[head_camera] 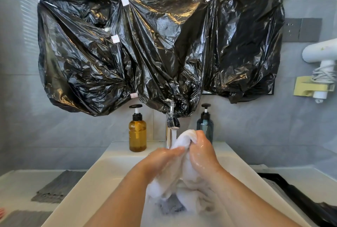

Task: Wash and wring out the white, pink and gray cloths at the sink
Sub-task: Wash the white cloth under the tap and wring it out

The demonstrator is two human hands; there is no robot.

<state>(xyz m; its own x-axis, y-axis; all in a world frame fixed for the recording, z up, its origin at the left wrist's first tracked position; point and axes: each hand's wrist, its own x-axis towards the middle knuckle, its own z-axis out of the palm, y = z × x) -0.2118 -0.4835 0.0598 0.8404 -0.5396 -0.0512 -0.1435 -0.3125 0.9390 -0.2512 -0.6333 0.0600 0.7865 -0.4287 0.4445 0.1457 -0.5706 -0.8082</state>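
Furthest left, pink sliver (1, 212): just a scrap of pink at the picture's edge on the counter; too little shows to tell what it is.
Gray cloth (58, 186): ribbed, lying flat on the white counter left of the sink, well apart from both hands.
Second gray piece (23, 217): same ribbed look, nearer the lower edge, partly cut off.
Sink (87, 186): white rectangular basin with suds in the bottom; a gray patch (171, 206) shows through the foam, unclear whether it is a cloth.
Amber pump bottle (137, 133): upright on the back ledge, left of the faucet.
Black plastic sheet (155, 44): crinkled and taped over the wall above the sink.
Faucet (171, 124): chrome, with water running from its spout.
Left hand (162, 160): wet, closed around the middle of the white cloth, fingertips meeting the right hand.
White cloth (186, 138): bunched between both hands above the basin, its top just beside the stream and its lower end hanging into the suds.
Right hand (202, 153): wet, fingers curled tightly over the cloth's upper fold.
Blue pump bottle (205, 124): upright on the ledge, behind the right hand.
Hair dryer (321, 51): white, sitting in a yellow-green wall holder (306, 86).
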